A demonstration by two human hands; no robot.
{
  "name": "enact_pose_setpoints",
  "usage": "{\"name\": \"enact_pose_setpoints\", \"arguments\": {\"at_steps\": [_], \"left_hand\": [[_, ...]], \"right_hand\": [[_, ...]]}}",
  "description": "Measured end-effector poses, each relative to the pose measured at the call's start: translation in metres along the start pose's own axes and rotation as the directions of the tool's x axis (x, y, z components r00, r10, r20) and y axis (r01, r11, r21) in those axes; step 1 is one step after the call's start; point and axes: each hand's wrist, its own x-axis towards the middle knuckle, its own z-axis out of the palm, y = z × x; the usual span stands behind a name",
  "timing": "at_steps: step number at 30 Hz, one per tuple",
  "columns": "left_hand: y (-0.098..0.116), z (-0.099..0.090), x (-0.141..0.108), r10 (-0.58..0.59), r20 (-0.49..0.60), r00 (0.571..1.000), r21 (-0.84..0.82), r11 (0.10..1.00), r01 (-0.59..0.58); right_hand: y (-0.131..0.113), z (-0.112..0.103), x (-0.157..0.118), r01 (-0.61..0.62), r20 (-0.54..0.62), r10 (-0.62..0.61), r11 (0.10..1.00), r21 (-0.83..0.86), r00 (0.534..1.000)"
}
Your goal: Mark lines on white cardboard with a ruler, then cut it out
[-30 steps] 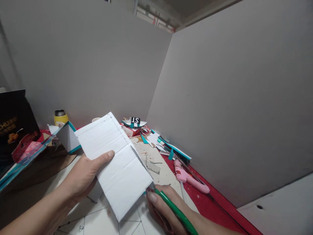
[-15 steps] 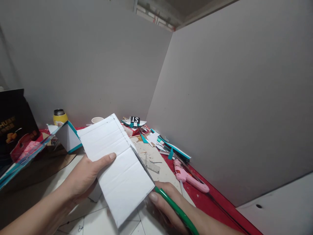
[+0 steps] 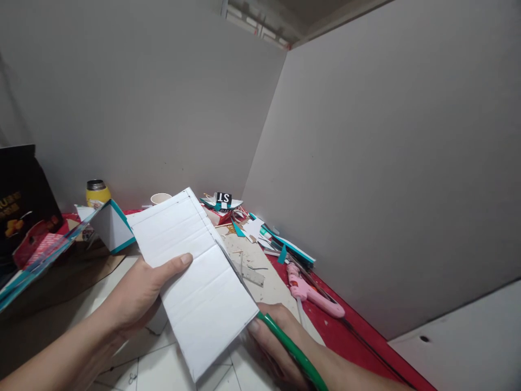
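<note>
A white piece of cardboard [image 3: 203, 288], faintly creased and with pencil lines near its far edges, is held tilted in front of me. My left hand [image 3: 150, 288] grips its left side, thumb on top and the other fingers hidden underneath. My right hand [image 3: 280, 336] is closed around the green handle of a pair of scissors [image 3: 291, 345] at the near right corner. One dark blade runs along the cardboard's right edge; the other blade is hidden below. Under the cardboard lies a white sheet [image 3: 158, 369] with drawn lines.
A pink glue gun [image 3: 315, 296] rests on the red tabletop [image 3: 354, 347] at right. Paper scraps [image 3: 252, 228] and a ruler [image 3: 252, 276] lie beyond the cardboard. A yellow bottle [image 3: 97, 194], a white cup [image 3: 161, 199] and a black bag [image 3: 24, 190] stand at left. Grey panels [image 3: 366, 163] enclose the table.
The background has shifted slightly left as the camera moved. Both hands, the cardboard and the scissors keep nearly the same places, the blade still along the right edge.
</note>
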Motion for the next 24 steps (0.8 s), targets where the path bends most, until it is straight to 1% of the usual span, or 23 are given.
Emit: {"name": "enact_pose_setpoints", "arguments": {"at_steps": [4, 7, 10, 12, 15, 17, 19, 21, 24], "left_hand": [[0.006, -0.003, 0.002, -0.036, 0.052, 0.998, -0.01, 0.999, 0.036], [0.011, -0.006, 0.005, -0.014, 0.011, 1.0, -0.034, 0.999, 0.014], [0.013, -0.007, 0.006, 0.02, -0.024, 1.0, -0.012, 1.0, -0.02], [0.012, -0.007, 0.005, 0.033, -0.023, 0.999, 0.009, 0.999, -0.032], [0.01, -0.005, 0.004, 0.049, 0.002, 0.999, 0.034, 0.998, -0.049], [0.008, -0.004, 0.004, 0.045, 0.01, 0.999, 0.037, 0.998, -0.045], [0.008, -0.003, 0.004, 0.035, 0.005, 0.999, 0.028, 0.999, -0.035], [0.008, -0.002, 0.004, 0.033, 0.005, 0.999, 0.012, 0.999, -0.033], [0.008, -0.002, 0.004, 0.027, 0.011, 1.0, -0.004, 1.0, -0.027]], "right_hand": [[0.009, 0.002, -0.001, 0.016, -0.015, -0.016, 0.999, 0.028, 1.0], [0.015, 0.001, -0.002, 0.052, -0.005, -0.051, 0.998, 0.021, 0.999], [0.015, -0.002, -0.002, 0.129, -0.002, -0.129, 0.99, -0.053, 0.992], [0.012, -0.004, -0.001, 0.146, -0.017, -0.149, 0.984, -0.098, 0.989], [0.003, -0.006, 0.001, 0.108, -0.02, -0.111, 0.988, -0.111, 0.994], [-0.004, -0.006, 0.002, 0.061, 0.0, -0.061, 0.995, -0.077, 0.998], [-0.009, -0.006, 0.003, 0.038, 0.019, -0.037, 0.998, -0.041, 0.999], [-0.01, -0.005, 0.003, 0.041, 0.009, -0.041, 0.999, -0.004, 0.999], [-0.006, -0.002, 0.002, 0.008, -0.023, -0.007, 0.999, 0.049, 1.0]]}}
